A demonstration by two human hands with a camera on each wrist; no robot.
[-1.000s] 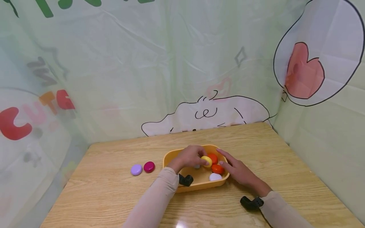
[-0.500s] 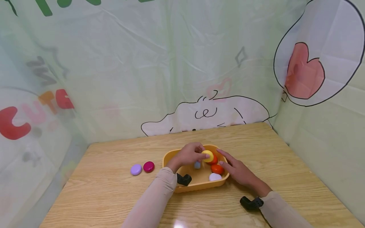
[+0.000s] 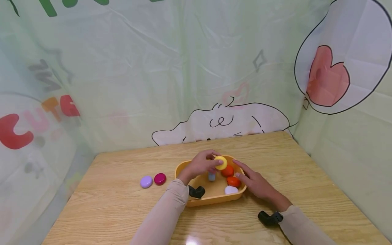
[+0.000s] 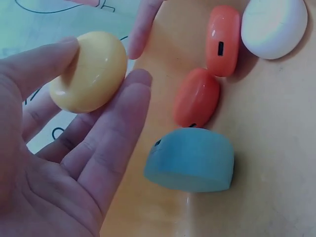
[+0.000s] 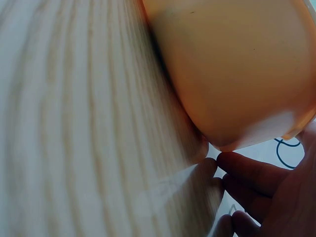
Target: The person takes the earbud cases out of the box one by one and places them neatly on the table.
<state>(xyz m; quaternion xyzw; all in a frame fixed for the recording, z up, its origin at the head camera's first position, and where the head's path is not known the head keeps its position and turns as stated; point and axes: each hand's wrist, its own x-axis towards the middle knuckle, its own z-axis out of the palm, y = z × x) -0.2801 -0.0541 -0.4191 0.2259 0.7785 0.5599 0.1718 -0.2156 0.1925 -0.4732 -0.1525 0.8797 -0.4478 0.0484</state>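
My left hand (image 3: 200, 165) pinches a glossy yellow rounded disc (image 4: 101, 71) between thumb and fingers, over the far part of the orange-yellow plastic basket (image 3: 214, 201). Inside the basket are two orange-red rounded pieces (image 3: 233, 182), each with a small dark slot. A white oval piece (image 3: 231, 190) lies near the front right corner. A light blue piece with a flat face (image 4: 192, 163) sits below the left hand. My right hand (image 3: 260, 186) holds the basket's right side, thumb over the rim, fingers against the outer wall in the right wrist view.
On the wooden table (image 3: 107, 204), left of the basket, lie a lilac disc (image 3: 146, 182) and a magenta disc (image 3: 160, 179) side by side. A printed curtain (image 3: 137, 85) hangs behind the table and along both sides.
The left hand has lifted the yellow disc from among the orange-red pieces, up and slightly back to the left. More of the blue piece shows. The right hand has stayed in place.
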